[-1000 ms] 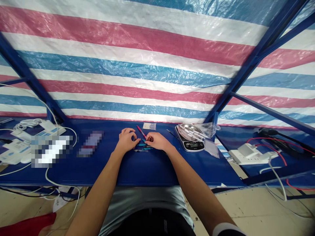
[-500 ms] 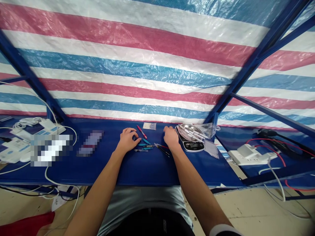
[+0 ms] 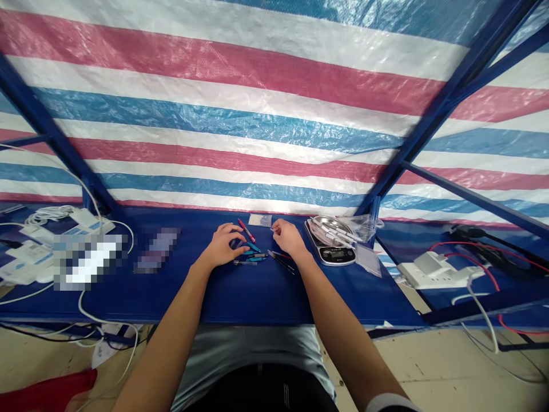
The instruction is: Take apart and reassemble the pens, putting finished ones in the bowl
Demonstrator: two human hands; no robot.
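My left hand hovers over the left end of some blue pen parts, fingers curved and spread, with nothing seen in them. A clear slim tube lies just below its thumb. Beyond its fingertips is a pinkish-red pen. My right hand is closed, its fingertips pinched by the corner of a small clear bag; whatever they hold is too small to make out. Thin black pen parts and a red piece lie below that hand.
Right of my right hand stands a digital scale with a metal pan and bagged white sticks. Power strips with cables sit far right, more white plugs at left. Blue metal posts slant beside the striped sheet behind the blue table.
My right hand has shifted left, away from the scale, towards the small clear bag. My left hand has stayed over the blue parts, its fingers slightly more spread.
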